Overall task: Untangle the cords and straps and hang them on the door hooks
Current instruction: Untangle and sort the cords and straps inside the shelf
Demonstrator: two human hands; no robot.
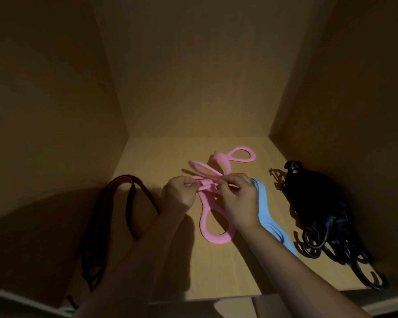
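Both hands, left hand and right hand, pinch the soft, limp pink strap at its knot; grip beside the tangle.

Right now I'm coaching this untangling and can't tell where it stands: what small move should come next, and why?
Probably draw the two hands apart to loosen the knot. The left hand and right hand both pinch the middle of the soft pink looped strap, where its loops cross, and it lies on the wooden shelf floor, nowhere near hanging.
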